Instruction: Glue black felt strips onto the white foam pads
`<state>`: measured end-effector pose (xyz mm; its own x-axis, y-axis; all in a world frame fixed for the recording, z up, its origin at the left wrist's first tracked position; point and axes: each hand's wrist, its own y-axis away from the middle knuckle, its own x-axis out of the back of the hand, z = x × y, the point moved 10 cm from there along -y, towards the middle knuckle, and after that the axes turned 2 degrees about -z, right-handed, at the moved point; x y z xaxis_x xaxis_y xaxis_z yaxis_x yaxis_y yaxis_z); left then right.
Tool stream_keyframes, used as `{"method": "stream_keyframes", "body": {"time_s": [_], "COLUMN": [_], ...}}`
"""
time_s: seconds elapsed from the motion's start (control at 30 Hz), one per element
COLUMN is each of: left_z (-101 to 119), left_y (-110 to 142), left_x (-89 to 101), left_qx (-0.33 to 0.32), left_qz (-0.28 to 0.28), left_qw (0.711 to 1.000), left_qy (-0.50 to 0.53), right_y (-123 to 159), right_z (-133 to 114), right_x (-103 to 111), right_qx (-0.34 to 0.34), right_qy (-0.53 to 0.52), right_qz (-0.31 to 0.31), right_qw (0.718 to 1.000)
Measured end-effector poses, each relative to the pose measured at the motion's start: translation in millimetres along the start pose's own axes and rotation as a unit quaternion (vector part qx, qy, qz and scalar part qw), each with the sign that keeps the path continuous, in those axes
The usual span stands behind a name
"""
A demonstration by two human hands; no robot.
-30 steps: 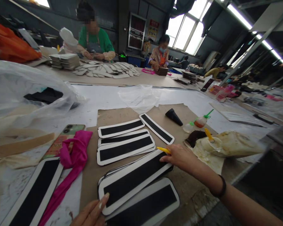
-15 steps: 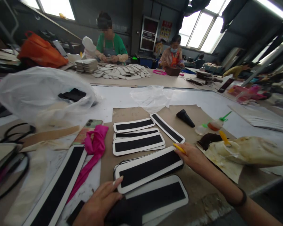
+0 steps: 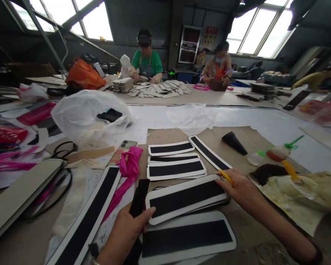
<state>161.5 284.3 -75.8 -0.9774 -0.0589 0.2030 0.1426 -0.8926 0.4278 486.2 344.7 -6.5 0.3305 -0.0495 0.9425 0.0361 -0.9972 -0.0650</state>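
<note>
My left hand (image 3: 127,230) is closed around a folded black strip (image 3: 140,195) that sticks up above its fingers. Its thumb presses on the left end of a panel (image 3: 186,198), black in the middle with a white border. That panel tops a small stack. My right hand (image 3: 237,186) pinches a thin yellow stick-like tool (image 3: 226,177), and its fingertips rest at the panel's right end. Nearer me lies another pile of such panels (image 3: 187,237). Smaller black-and-white panels (image 3: 176,169) lie behind, with one panel (image 3: 209,151) slanting beside them.
Left are a long panel (image 3: 89,213), a pink cloth (image 3: 130,162), a phone (image 3: 127,145) and a clear plastic bag (image 3: 91,110). A black cone (image 3: 234,142), bottles (image 3: 283,151) and a glue-stained pot (image 3: 306,186) stand right. Two people (image 3: 146,60) work across the table.
The view has turned left, so things sit further right. My left hand now holds the black strip up beside the panel. My right hand stays at the panel's right end with the yellow tool.
</note>
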Motion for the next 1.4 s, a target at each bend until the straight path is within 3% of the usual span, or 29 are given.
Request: {"method": "stream_keyframes", "body": {"time_s": [0.1, 0.2, 0.43, 0.53, 0.63, 0.83, 1.03, 1.17, 1.3, 1.4], "left_z": [5.6, 15.2, 16.5, 10.6, 18.1, 43.4, 38.0, 36.5, 37.9, 40.4], "left_y": [1.2, 4.6, 7.0, 2.6, 0.3, 3.8, 0.4, 3.5, 11.5, 17.0], "left_x": [7.1, 15.9, 30.7, 26.5, 22.6, 28.6, 25.2, 27.3, 17.9, 12.8], "left_qx": [-0.028, -0.039, -0.016, -0.012, -0.04, -0.096, -0.067, -0.022, 0.016, 0.028], "left_qz": [0.031, 0.047, 0.073, 0.051, 0.031, 0.073, 0.028, 0.031, -0.006, -0.039], "left_qw": [0.999, 0.997, 0.997, 0.998, 0.994, 0.98, 0.996, 0.999, 0.996, 0.991], "left_qy": [-0.029, -0.041, 0.029, -0.024, -0.092, -0.156, -0.057, -0.004, 0.089, 0.122], "right_y": [3.2, 7.0, 12.5, 13.6, 14.5, 14.8, 9.6, 10.1, 15.8, 21.1], "right_z": [-6.5, -13.0, -37.3, -32.8, -27.9, -19.1, -21.8, -29.0, -25.9, -21.5], "right_x": [10.7, 17.0, 34.5, 31.0, 24.0, 21.8, 28.9, 32.8, 26.4, 16.9], "right_qx": [-0.01, -0.026, 0.006, 0.004, 0.022, 0.031, -0.005, -0.026, -0.06, -0.078], "right_qy": [-0.022, -0.063, -0.116, -0.088, -0.066, -0.076, -0.125, -0.208, -0.284, -0.282], "right_qz": [0.022, 0.003, -0.009, 0.015, 0.038, 0.072, 0.016, -0.036, -0.059, -0.07], "right_qw": [0.999, 0.998, 0.993, 0.996, 0.997, 0.994, 0.992, 0.977, 0.955, 0.954]}}
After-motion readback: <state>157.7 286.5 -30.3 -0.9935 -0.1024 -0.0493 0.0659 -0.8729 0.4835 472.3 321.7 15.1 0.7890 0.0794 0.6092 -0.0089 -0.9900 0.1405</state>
